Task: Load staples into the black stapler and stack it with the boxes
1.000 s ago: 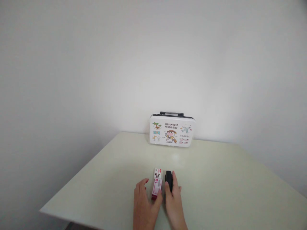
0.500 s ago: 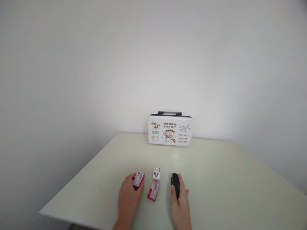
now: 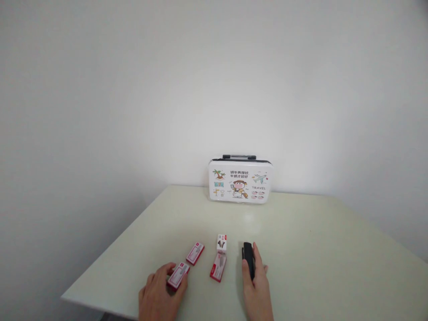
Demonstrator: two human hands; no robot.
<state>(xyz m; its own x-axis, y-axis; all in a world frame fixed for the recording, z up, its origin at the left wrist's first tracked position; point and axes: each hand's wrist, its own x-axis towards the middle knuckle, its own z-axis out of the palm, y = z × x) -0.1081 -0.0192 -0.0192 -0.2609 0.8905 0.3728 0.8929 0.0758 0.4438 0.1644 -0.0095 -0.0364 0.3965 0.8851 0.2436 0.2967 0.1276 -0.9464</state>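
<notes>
My left hand [image 3: 161,290] is closed around a red-and-white staple box [image 3: 179,275], thumb on one side and fingers on the other, low over the table or on it. Just beyond lies a second, matching staple box [image 3: 195,253], flat on the table. My right hand [image 3: 257,283] grips a black stapler [image 3: 248,258], thumb on its left side and fingers on its right. Between the hands lies another red-and-white box [image 3: 218,267], its far end against a small white box [image 3: 221,243] with a dark picture on it.
A white case [image 3: 240,182] with cartoon prints and a black handle stands upright at the back, close to the wall. The pale green table [image 3: 310,240] reaches to both sides, its left edge slanting towards the near corner.
My left hand has moved nearer and left with one staple box, and a matching box now shows lying where that hand was. My right hand keeps its grip on the stapler.
</notes>
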